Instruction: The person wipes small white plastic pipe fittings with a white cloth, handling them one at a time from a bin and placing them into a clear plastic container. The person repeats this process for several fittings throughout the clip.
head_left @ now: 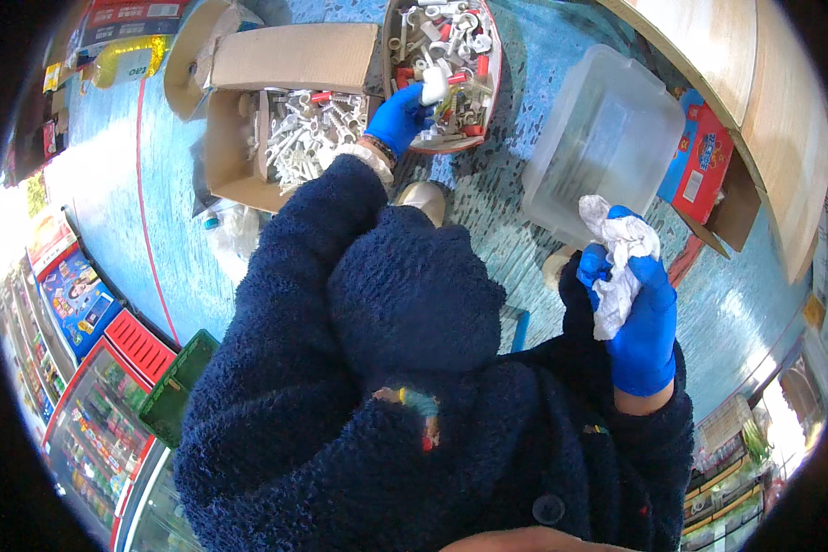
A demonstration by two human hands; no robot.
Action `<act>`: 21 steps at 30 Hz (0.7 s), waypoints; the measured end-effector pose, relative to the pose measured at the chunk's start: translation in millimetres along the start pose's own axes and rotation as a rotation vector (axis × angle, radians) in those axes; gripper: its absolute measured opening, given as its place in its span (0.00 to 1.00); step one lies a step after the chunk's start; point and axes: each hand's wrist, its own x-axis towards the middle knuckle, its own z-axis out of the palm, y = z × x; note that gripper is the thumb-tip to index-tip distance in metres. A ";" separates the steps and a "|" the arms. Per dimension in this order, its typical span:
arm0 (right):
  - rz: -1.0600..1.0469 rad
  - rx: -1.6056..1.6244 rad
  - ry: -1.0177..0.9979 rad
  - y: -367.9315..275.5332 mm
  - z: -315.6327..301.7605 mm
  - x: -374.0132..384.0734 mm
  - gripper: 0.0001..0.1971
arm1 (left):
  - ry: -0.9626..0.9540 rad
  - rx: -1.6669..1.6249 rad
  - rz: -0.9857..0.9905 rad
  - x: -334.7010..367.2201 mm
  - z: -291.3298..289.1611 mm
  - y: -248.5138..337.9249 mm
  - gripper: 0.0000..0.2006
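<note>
Left hand [400,121]: white piece [434,86] | clear bin [607,129] | open carton [248,190] | 2 shoes [423,199]

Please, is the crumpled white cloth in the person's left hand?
No, the crumpled white cloth is in the blue-gloved right hand, while the blue-gloved left hand holds a white plastic piece.

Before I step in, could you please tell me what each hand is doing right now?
Left hand: closed, holding a white piece.
Right hand: closed, holding a crumpled white cloth.
</note>
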 end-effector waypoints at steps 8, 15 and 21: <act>-0.017 -0.061 -0.026 4.2 7.2 -4.1 0.19 | 0.123 1.189 -0.116 1.7 1.7 16.8 0.20; -0.151 0.055 -0.183 -0.4 20.4 -9.0 0.24 | -0.117 0.859 0.126 -61.1 70.3 56.2 0.18; -0.225 -0.630 -0.172 -17.2 15.9 -28.3 0.25 | -0.247 0.804 0.258 -167.3 175.3 94.9 0.20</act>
